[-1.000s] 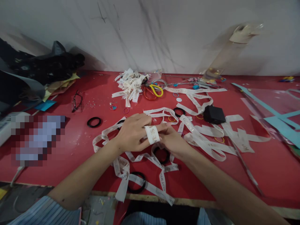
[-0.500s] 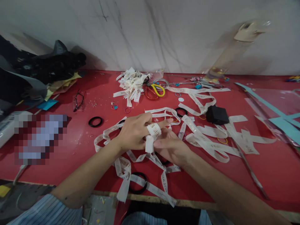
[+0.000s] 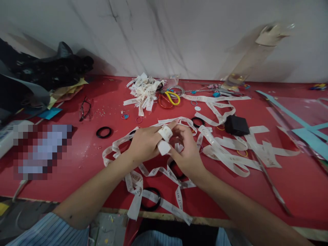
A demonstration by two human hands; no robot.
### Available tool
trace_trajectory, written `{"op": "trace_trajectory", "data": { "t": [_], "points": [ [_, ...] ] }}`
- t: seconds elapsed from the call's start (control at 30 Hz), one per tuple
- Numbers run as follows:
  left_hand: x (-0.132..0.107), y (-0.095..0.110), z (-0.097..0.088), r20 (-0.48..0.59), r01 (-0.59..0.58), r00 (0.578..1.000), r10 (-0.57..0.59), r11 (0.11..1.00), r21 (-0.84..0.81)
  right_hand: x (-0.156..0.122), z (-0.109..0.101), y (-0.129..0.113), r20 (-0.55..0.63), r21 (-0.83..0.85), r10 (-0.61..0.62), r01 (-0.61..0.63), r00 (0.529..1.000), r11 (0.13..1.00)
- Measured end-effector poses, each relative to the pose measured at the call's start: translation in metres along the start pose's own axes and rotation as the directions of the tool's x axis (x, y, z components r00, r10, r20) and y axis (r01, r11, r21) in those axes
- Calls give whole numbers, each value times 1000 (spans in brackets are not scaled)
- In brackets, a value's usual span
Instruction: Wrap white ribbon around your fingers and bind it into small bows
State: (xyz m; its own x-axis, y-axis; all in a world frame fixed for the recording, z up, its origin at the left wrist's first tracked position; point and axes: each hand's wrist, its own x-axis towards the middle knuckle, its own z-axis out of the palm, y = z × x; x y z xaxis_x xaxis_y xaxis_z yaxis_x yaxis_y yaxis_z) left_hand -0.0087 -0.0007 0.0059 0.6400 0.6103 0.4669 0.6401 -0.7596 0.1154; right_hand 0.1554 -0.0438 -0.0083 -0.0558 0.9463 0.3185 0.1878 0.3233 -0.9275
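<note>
A white printed ribbon (image 3: 165,133) is looped round the fingers of my left hand (image 3: 143,143), and its pale end hangs below the loop. My left fingers point right and are closed around part of the ribbon. My right hand (image 3: 188,147) curls in from the right, its fingers bent and its thumb close to the ribbon's end. Whether the right fingertips grip the ribbon is partly hidden. Beneath both hands lie long loose ribbon strips (image 3: 135,186) with printed lettering, and a black ring (image 3: 150,199) sits among them near the table edge.
On the red table (image 3: 84,147) are scissors (image 3: 172,98) with a yellow handle, a heap of cut ribbons (image 3: 145,90), a black block (image 3: 237,125), eyeglasses (image 3: 85,109) and another black ring (image 3: 104,132). A blurred phone (image 3: 46,147) lies left; a wall rises behind.
My right hand has turned and lifted, its fingers now curled higher beside the loop. The ribbon's hanging end has tilted and shifted slightly up and left. My left hand remains nearly in place.
</note>
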Motion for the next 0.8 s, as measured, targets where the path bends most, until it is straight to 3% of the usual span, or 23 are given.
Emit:
{"op": "trace_trajectory", "data": {
  "t": [0.1,0.2,0.27,0.5,0.67,0.8],
  "points": [
    [0,0,2,-35,2,999,-2,1000,-2,2,-4,1,-49,-192,-211,198,976,961],
    [1,-2,5,-34,-54,998,53,998,-22,6,-7,-1,43,-326,-386,378,921,866],
    [2,-3,5,-15,-65,998,64,997,-39,7,-7,-3,88,-349,-431,433,898,831],
    [6,-7,-3,122,-57,990,67,995,-84,6,-9,-10,-12,-261,-439,421,898,869],
    [9,-9,-5,188,21,982,9,987,-158,1,-6,-4,-119,-75,-212,204,970,976],
    [9,-10,-6,230,71,973,-29,982,-177,4,-8,-4,-49,-75,-147,143,988,987]
  ]
}}
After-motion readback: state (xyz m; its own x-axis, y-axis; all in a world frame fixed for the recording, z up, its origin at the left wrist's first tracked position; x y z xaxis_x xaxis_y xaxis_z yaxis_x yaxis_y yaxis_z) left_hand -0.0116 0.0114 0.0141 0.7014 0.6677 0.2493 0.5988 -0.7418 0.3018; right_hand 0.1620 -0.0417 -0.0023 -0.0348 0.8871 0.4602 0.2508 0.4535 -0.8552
